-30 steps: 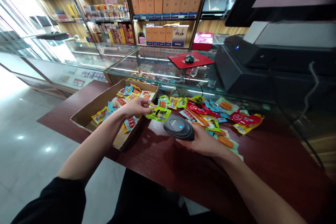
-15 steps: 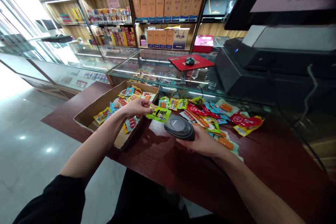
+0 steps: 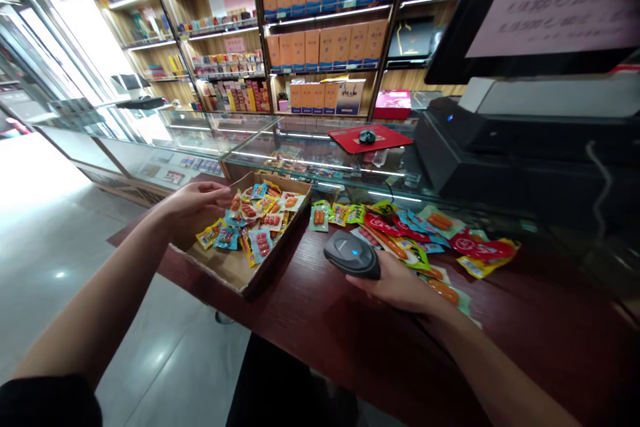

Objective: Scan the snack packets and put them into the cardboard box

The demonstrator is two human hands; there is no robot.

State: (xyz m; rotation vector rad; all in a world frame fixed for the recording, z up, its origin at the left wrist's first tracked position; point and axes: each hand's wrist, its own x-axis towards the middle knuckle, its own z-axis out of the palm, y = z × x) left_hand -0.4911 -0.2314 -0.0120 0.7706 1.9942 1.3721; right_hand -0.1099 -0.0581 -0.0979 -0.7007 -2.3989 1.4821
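The right hand (image 3: pixel 400 283) grips the barcode scanner (image 3: pixel 353 253) above the dark wooden surface (image 3: pixel 325 320). The left hand (image 3: pixel 193 203), open and empty, hovers over the snack packets (image 3: pixel 253 220) inside the cardboard box (image 3: pixel 225 267). Best to hold the scanner steady and level, window aimed at the loose packets (image 3: pixel 425 233) beside it.

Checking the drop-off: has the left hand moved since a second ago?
Yes. The left hand has gone left, from the cardboard box's right edge to above its left side; the green packet it pinched is gone from it.
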